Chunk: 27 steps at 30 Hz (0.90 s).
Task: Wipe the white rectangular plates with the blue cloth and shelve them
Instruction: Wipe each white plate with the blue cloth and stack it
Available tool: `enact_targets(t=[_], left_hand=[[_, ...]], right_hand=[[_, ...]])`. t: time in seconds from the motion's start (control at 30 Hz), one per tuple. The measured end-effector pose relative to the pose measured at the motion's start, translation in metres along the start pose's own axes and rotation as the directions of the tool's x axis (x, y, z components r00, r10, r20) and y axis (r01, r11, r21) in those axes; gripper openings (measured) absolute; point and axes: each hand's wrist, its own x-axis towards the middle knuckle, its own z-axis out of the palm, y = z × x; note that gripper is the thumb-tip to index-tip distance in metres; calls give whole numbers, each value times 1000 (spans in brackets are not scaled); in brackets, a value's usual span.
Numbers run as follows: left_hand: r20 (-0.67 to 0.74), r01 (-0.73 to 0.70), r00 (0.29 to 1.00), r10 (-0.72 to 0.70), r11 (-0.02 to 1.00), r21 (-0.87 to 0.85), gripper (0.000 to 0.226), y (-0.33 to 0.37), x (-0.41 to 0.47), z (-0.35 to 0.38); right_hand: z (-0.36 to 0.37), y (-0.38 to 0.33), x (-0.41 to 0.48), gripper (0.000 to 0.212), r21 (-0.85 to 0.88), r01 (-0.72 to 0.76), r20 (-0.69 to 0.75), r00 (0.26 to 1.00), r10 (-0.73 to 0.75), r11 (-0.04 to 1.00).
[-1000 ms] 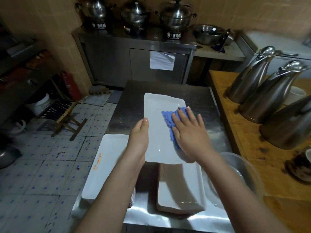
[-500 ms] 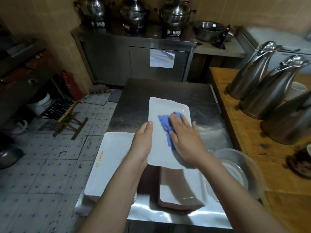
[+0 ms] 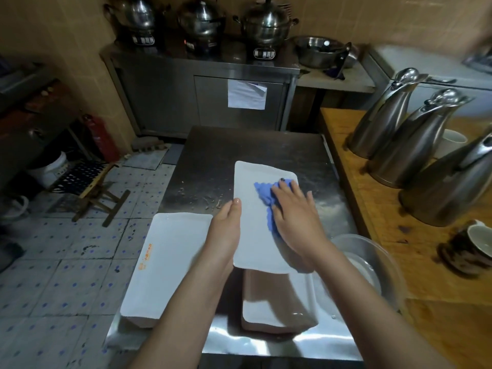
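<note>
The white plate [image 3: 253,235] sits mid steel table [image 3: 239,150], its 6 o'clock end over a plate stack [image 3: 279,302]. The right hand [image 3: 295,217], fingers spread flat, presses the blue cloth [image 3: 262,193] toward its 1 o'clock; the left hand [image 3: 226,225] grips its 9 o'clock edge

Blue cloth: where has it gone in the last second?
The right hand slid the blue cloth slightly toward the far end of the white rectangular plate. The left hand kept holding its left edge; the left plate stack and near plate stack stayed put.

Bare forearms [image 3: 183,302], left hand [image 3: 226,222], right hand [image 3: 295,217]
</note>
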Motion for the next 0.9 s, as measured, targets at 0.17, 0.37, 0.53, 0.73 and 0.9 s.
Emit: enact_targets(t=[0.17, 0.37, 0.53, 0.73, 0.9], left_hand=[[-34, -4, 999, 3, 1000, -31, 27, -3, 3, 2], [-113, -32, 993, 34, 999, 23, 24, -4, 9, 3], [-66, -44, 997, 44, 999, 10, 25, -8, 2, 13], [-99, -47, 994, 43, 998, -34, 22, -3, 4, 10], [-74, -84, 994, 87, 996, 33, 22, -1, 6, 18]], right_hand=[[0, 8, -11, 42, 126, 15, -17, 1000, -13, 992], [7, 1, -37, 38, 564, -48, 103, 995, -13, 824], [-7, 8, -7, 38, 374, -68, 25, 998, 63, 925], [0, 9, -18, 42, 290, -38, -6, 999, 41, 956], [-8, 17, -13, 42, 405, -43, -42, 997, 66, 913]])
